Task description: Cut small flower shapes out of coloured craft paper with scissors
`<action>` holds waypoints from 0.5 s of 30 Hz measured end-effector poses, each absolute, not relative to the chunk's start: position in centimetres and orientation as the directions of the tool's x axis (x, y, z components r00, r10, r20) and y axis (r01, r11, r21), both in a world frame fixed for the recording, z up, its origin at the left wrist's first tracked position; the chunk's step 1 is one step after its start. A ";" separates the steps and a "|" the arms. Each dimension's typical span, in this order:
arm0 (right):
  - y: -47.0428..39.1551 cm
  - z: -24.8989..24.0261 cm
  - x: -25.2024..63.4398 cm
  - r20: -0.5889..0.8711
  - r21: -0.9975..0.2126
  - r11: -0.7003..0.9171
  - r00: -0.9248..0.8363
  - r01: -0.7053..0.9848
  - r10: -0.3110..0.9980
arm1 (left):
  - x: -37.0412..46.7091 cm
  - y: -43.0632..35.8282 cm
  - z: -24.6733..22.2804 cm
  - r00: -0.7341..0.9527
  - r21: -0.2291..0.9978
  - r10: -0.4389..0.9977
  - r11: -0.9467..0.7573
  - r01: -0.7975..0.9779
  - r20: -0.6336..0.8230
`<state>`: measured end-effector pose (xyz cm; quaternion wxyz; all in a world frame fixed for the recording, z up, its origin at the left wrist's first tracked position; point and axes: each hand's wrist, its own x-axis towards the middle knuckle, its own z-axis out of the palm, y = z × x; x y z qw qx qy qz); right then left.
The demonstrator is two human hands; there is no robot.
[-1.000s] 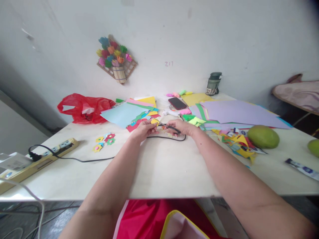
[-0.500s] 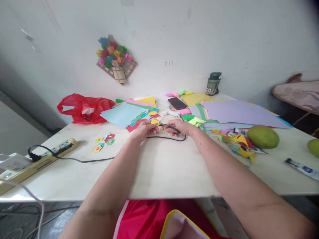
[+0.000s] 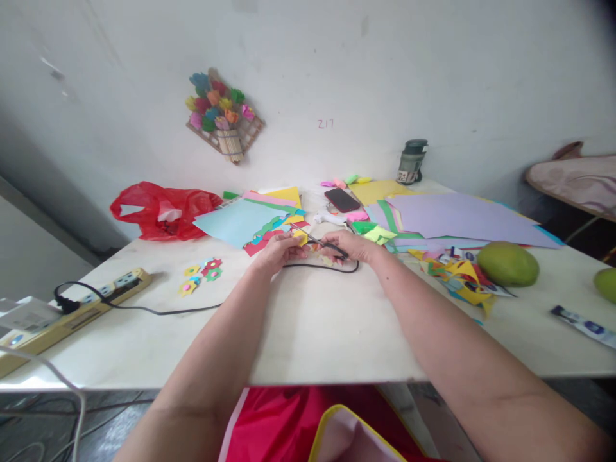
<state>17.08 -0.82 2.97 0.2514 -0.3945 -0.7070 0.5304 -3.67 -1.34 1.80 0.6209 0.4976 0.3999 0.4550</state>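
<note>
My right hand (image 3: 347, 246) is closed around the black handles of a pair of scissors (image 3: 335, 250), whose blades point up and left. Pinched in my left hand (image 3: 280, 250) is a small yellow paper piece (image 3: 300, 238), close beside the blades. Whether the blades touch the paper I cannot tell. Behind my left hand lie red, blue and green wavy paper cut-outs (image 3: 266, 236). Several small paper flowers (image 3: 202, 276) rest on the table to the left. A black cord (image 3: 320, 265) loops just below both hands.
A power strip (image 3: 81, 314) and a red plastic bag (image 3: 166, 208) are at left. Coloured sheets (image 3: 443, 215), paper scraps (image 3: 462, 276) and a green mango (image 3: 509, 264) lie at right. Farther back are a phone (image 3: 342, 199), a glue gun (image 3: 330, 219) and a bottle (image 3: 412, 162).
The yellow paper piece has shifted and turned slightly in my left hand. The scissors stay almost in the same place, their blades tilted a little differently.
</note>
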 end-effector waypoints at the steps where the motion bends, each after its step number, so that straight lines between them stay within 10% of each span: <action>1: -0.8 3.0 17.1 -0.068 -0.946 0.126 -0.565 0.298 0.822 | -3.7 -1.3 1.8 0.253 0.983 0.967 0.078 -0.169 -0.033; 15: -0.8 2.9 17.2 -0.078 -0.932 0.141 -0.565 0.334 0.821 | -3.7 -1.3 2.0 0.235 0.985 0.972 0.055 -0.165 -0.015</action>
